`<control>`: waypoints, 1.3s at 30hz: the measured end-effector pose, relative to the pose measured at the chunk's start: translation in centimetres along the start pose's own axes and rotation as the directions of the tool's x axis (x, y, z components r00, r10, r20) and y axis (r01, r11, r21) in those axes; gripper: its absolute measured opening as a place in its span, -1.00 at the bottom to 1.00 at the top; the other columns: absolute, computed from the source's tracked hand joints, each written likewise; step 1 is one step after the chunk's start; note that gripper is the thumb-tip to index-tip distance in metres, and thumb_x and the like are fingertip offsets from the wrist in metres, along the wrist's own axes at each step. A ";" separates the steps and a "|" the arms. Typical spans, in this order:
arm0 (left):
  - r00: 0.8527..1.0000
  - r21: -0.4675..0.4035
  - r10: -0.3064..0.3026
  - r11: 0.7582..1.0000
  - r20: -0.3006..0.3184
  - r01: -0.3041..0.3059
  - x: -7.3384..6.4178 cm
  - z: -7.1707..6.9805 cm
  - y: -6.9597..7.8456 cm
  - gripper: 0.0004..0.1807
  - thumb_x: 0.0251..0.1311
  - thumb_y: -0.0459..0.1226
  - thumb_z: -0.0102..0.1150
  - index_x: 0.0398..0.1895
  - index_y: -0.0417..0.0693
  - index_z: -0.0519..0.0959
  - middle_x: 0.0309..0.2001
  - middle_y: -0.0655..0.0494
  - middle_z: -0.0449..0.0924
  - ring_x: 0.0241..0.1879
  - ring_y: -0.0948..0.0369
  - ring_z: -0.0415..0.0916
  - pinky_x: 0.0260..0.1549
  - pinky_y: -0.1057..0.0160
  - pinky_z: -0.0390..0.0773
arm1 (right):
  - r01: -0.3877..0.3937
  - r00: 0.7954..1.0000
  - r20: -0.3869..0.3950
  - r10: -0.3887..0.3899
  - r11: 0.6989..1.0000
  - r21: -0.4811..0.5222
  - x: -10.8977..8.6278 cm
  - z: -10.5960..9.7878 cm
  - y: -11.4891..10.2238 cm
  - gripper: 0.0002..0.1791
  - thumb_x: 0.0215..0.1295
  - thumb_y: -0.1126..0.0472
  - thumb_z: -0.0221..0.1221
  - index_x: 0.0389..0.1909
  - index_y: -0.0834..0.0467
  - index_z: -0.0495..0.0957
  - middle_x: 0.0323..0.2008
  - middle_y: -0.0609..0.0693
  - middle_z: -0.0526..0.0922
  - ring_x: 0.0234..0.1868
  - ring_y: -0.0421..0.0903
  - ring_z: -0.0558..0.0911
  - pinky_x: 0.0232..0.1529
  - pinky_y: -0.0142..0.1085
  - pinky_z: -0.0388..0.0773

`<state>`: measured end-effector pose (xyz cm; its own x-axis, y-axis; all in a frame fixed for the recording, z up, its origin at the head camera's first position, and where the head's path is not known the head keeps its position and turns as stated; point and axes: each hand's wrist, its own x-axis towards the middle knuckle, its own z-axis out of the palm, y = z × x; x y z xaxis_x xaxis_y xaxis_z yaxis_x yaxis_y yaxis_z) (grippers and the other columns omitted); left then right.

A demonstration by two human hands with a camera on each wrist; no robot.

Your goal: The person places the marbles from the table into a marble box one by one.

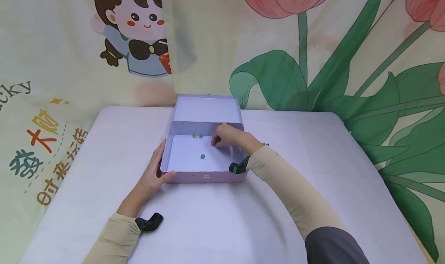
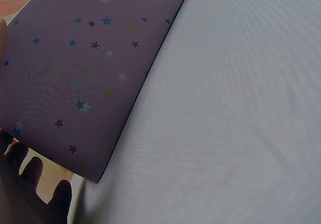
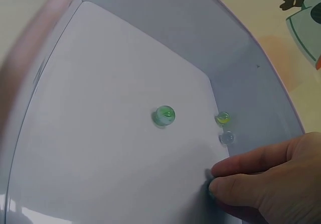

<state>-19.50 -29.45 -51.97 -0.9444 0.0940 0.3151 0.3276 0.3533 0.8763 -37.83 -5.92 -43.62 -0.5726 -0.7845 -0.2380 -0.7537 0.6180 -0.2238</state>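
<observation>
A shallow lilac metal box stands on the table with its lid raised at the back. My left hand grips its front left corner, thumb at the front and fingers along the side. The left wrist view shows the box's star-printed outside. Inside lie a green marble, a yellow-green marble and a clear marble. My right hand reaches into the box's right part. Its thumb and fingers pinch a marble, mostly hidden, with only a bluish-green edge showing.
A white cloth covers the table. Just right of the box, small marbles show partly behind my right wrist. A printed curtain hangs behind the table.
</observation>
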 end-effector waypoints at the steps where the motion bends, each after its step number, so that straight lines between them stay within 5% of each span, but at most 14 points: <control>1: 1.000 0.002 0.002 1.000 -0.001 -0.002 0.2 -0.2 0.1 0.10 0.03 -0.21 0.27 0.53 0.20 -0.25 0.53 0.07 -0.30 0.49 -0.04 -0.33 0.31 -0.34 -0.23 | 0.006 1.000 -0.002 -0.006 1.000 -0.005 0.1 -0.3 0.0 -0.84 0.21 0.23 0.26 -0.19 0.02 0.70 -0.21 -0.12 0.72 -0.16 -0.25 0.61 -0.03 -0.43 0.50; 8: 1.000 0.010 0.002 1.000 -0.003 -0.002 0.9 -0.6 0.5 0.10 0.03 -0.22 0.27 0.52 0.25 -0.24 0.53 0.03 -0.28 0.49 -0.06 -0.31 0.30 -0.34 -0.22 | 0.004 1.000 -0.009 -0.004 1.000 -0.021 0.3 -1.4 -0.1 -0.84 0.21 0.24 0.25 -0.19 0.04 0.70 -0.21 -0.10 0.72 -0.15 -0.23 0.61 -0.03 -0.42 0.50; 19: 1.000 -0.018 -0.009 1.000 -0.013 0.009 -0.7 0.3 0.2 0.09 0.01 -0.26 0.26 0.52 0.27 -0.22 0.53 0.09 -0.29 0.49 -0.08 -0.33 0.26 -0.39 -0.21 | 0.017 1.000 0.022 -0.016 1.000 -0.024 0.1 -0.2 -0.3 -0.77 0.23 0.25 0.24 -0.10 0.06 0.68 -0.15 -0.09 0.72 -0.13 -0.24 0.61 -0.03 -0.46 0.49; 30: 1.000 0.002 -0.006 1.000 -0.010 0.006 -1.3 0.1 -0.1 0.08 0.05 -0.26 0.23 0.53 0.22 -0.25 0.53 0.08 -0.29 0.50 0.02 -0.33 0.29 -0.30 -0.23 | 0.021 0.995 -0.100 -0.006 0.989 0.147 -2.8 -1.4 -0.4 -0.71 0.25 0.28 0.20 -0.01 0.15 0.64 -0.08 0.02 0.69 -0.11 -0.19 0.62 -0.05 -0.42 0.51; 34: 1.000 -0.010 0.001 1.000 -0.004 -0.001 -1.1 0.2 0.0 0.07 0.05 -0.27 0.23 0.53 0.23 -0.24 0.52 0.06 -0.28 0.49 0.00 -0.32 0.31 -0.26 -0.24 | 0.034 0.975 -0.223 0.024 0.967 0.253 -5.8 -2.2 0.5 -0.70 0.26 0.27 0.20 0.02 0.16 0.62 -0.05 0.05 0.67 -0.09 -0.17 0.62 -0.05 -0.41 0.54; 39: 1.000 -0.010 0.010 1.000 0.002 -0.010 -0.5 0.0 0.1 0.07 0.06 -0.27 0.23 0.53 0.23 -0.25 0.53 0.05 -0.29 0.49 0.01 -0.33 0.30 -0.27 -0.26 | 0.065 0.912 -0.404 0.074 0.945 0.321 -9.4 -2.8 1.6 -0.71 0.22 0.30 0.23 -0.02 0.17 0.64 -0.08 0.02 0.68 -0.07 -0.14 0.62 -0.05 -0.38 0.56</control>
<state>-19.00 -29.44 -52.08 -0.9410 0.0994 0.3235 0.3376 0.3429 0.8766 -34.57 2.28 -39.09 -0.7083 -0.6901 0.1484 -0.6461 0.5492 -0.5300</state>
